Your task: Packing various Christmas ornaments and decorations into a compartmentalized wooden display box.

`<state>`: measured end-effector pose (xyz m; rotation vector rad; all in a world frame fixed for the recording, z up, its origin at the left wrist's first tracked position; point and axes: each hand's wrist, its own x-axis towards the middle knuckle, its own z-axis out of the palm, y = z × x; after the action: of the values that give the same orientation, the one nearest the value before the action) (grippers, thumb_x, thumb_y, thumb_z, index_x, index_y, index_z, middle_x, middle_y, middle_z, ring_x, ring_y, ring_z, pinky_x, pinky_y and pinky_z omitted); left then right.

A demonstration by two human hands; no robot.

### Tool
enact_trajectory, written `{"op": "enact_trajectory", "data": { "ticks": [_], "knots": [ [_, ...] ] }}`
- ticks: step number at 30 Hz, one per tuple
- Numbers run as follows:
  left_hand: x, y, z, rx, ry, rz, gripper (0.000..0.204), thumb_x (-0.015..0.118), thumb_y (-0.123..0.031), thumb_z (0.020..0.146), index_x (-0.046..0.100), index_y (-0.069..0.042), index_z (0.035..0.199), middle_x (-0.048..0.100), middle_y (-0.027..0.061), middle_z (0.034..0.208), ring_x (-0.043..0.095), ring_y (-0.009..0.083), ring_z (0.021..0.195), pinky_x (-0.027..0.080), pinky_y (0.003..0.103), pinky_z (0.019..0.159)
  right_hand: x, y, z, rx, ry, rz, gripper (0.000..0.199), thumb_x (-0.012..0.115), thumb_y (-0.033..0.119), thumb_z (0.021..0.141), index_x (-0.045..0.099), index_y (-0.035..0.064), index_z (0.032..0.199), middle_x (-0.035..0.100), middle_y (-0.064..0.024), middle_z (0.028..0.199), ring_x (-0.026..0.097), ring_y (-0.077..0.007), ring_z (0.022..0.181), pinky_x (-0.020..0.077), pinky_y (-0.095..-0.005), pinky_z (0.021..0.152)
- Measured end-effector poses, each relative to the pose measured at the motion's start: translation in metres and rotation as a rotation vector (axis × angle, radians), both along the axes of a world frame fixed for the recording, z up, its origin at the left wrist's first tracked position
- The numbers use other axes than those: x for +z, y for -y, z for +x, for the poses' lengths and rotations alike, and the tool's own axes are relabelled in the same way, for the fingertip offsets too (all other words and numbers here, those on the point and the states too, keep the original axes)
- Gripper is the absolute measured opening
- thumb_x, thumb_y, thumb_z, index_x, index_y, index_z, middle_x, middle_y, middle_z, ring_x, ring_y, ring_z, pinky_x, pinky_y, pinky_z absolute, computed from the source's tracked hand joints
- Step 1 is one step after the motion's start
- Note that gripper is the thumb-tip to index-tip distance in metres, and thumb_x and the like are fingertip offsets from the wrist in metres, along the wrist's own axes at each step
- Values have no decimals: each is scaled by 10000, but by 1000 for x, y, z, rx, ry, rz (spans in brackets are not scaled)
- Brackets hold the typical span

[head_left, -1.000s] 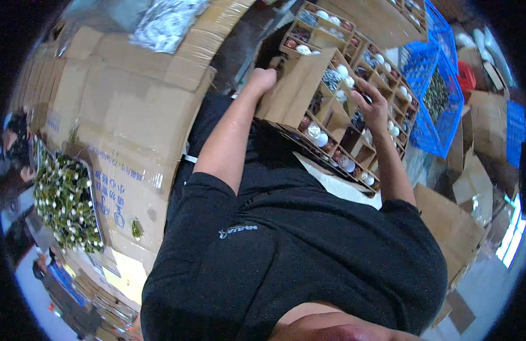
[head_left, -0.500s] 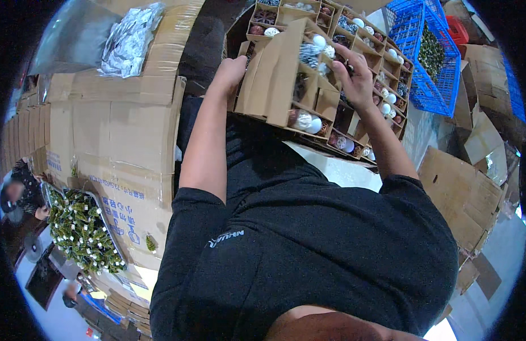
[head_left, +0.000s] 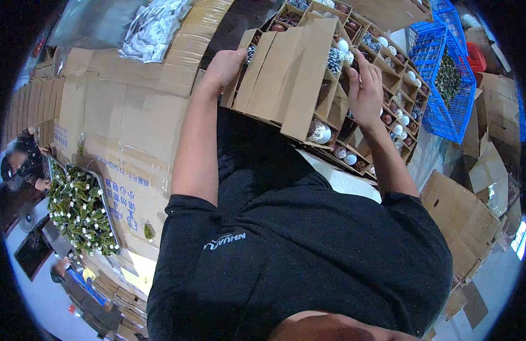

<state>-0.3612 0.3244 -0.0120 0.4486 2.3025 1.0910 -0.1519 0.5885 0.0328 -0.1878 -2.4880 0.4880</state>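
We see the divided carton point(head_left: 271, 79) at the far side, just ahead of the person's lap, turned somewhat aslant. Its cells contain white balls point(head_left: 342, 45), dark brown balls point(head_left: 387, 118) and frosted pine cones point(head_left: 334, 59). We suppose the cardboard dividers point(head_left: 333, 103) are there so that the round pieces do not roll or knock against each other. The broad panels on its left part are raised above the cells on the right, and they hide from us what is behind them.

The left hand point(head_left: 224, 67) is at the left outer edge of the carton. Its fingers are curled tightly on the cardboard wall, although we do not see all the fingertips; we judge that this grip steadies the carton from its side.

The right hand point(head_left: 365, 94) is above the cells, close to the pine cones and a white ball. Between its thumb and fingers we see a narrow gap. Whether it pinches a divider or only touches one, we cannot tell.

To the far right, a blue crate point(head_left: 445, 128) stands near the carton, probably for easy reach. On the left, a large cardboard box point(head_left: 126, 125) bears green sprigs with white tips point(head_left: 84, 210), gathered in one heap.
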Motion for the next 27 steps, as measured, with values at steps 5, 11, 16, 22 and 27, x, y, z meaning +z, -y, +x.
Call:
{"op": "enact_trajectory", "data": {
  "ticks": [5,11,16,22,27],
  "knots": [
    [-6,14,-2,189,72,121,457,492,-360,844,634,54,974,642,320,906,637,382,843,471,464,773,41,13,-23,86,-65,-5,392,636,147,920,579,42,1293,651,-172,1084,566,-348,985,475,-417,885],
    [-7,69,-9,505,334,300,464,492,-427,894,676,-6,955,666,146,898,604,227,807,465,411,717,93,53,-65,275,-184,-11,386,705,160,864,618,40,1220,664,-151,1062,579,-318,981,462,-395,887],
    [23,91,7,418,315,457,352,529,-421,880,652,-95,936,636,108,848,587,189,764,493,349,709,146,78,-78,363,-100,-321,337,695,110,887,646,6,1204,661,-140,1087,595,-227,1023,472,-346,916],
    [80,152,51,642,450,854,327,472,-258,966,662,-13,1074,678,104,939,649,208,809,530,355,769,172,161,-115,700,-98,-792,389,469,217,1011,561,-66,1262,630,-168,1145,581,-213,1044,458,-340,926],
    [47,230,62,712,505,1154,409,478,-352,974,638,-2,1112,689,150,1021,677,240,904,535,392,894,167,249,-148,955,-317,-644,498,395,317,1018,544,-111,1223,576,-206,1242,564,-260,1104,433,-379,980]
  ]
}}
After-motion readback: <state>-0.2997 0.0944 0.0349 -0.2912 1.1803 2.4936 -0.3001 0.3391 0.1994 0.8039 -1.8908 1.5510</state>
